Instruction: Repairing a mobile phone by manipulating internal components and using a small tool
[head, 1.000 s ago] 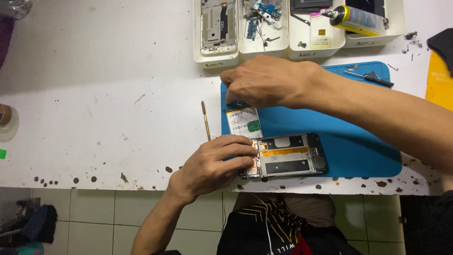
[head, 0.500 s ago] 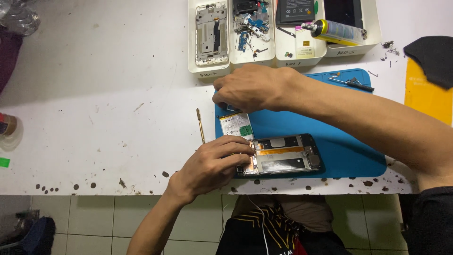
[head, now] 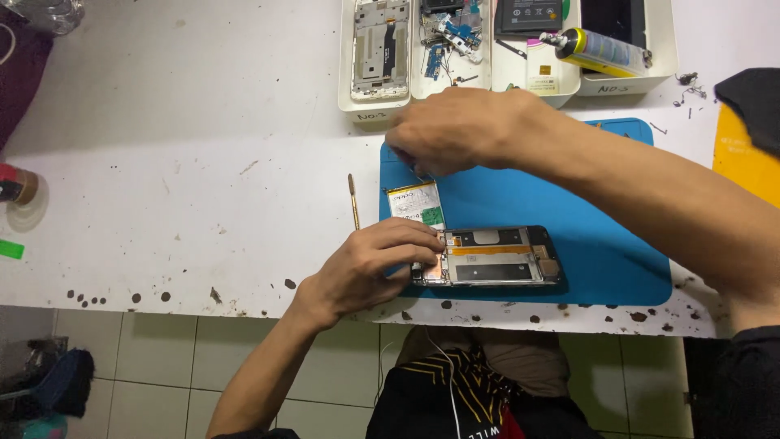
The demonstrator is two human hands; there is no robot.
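Phone (head: 496,257) with its back off lies flat on the blue mat (head: 601,244), near the mat's front edge, long side running left to right, its inner frame and an orange strip showing. The left hand (head: 366,268) rests on the phone's left end, fingers curled down over that end and pinning it to the mat; the thumb side lies on the white table (head: 203,187) just off the mat's edge. The right hand (head: 463,130) reaches across from the right and hovers over the mat's back left corner, fingers bunched together and pointing down as if pinching something small; what they pinch, if anything, cannot be told, since the knuckles hide the fingertips. A small white battery (head: 416,204) with a green patch lies on the mat between the two hands, just behind the phone's left end and partly under the right hand's fingers. A thin wooden-handled tool (head: 354,201) lies on the table just left of the mat, pointing away from the person. Behind the mat stands a row of white trays (head: 374,114): one holds a bare phone frame (head: 379,49), the next a tangle of small blue and metal parts (head: 451,36), and a yellow tube (head: 597,50) lies across the trays further right. A yellow sheet (head: 743,158) sits at the right edge of the table, with a dark cloth (head: 751,102) over its top.
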